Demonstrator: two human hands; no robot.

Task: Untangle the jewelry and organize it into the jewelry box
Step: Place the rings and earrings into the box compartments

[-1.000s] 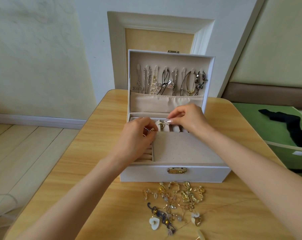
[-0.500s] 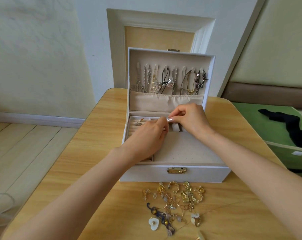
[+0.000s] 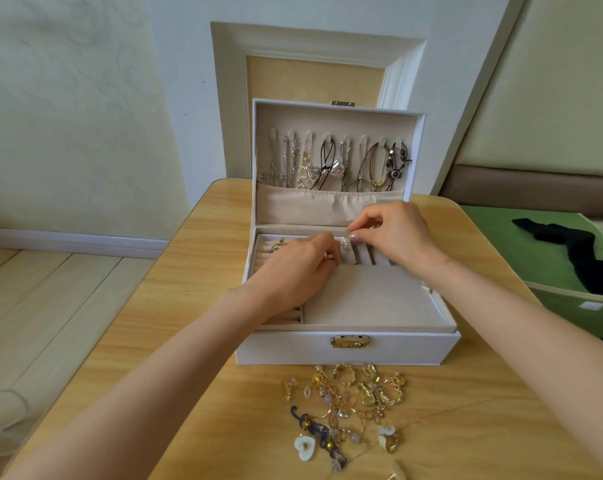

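A white jewelry box stands open on the wooden table, with several necklaces hanging inside its raised lid. My left hand rests over the ring rolls at the box's back left, fingers curled around a small sparkly ring. My right hand pinches a small pearly piece at the back row of slots, fingertips close to my left hand's. A tangled heap of gold earrings and charms lies on the table in front of the box.
A ring sits in the rolls at the box's far left. A green bin holding a black cloth stands right of the table. A white framed panel leans on the wall behind the box.
My left hand has slid right and back across the ring rolls toward my right hand. My right hand has stayed at the back slots, fingers still pinched.
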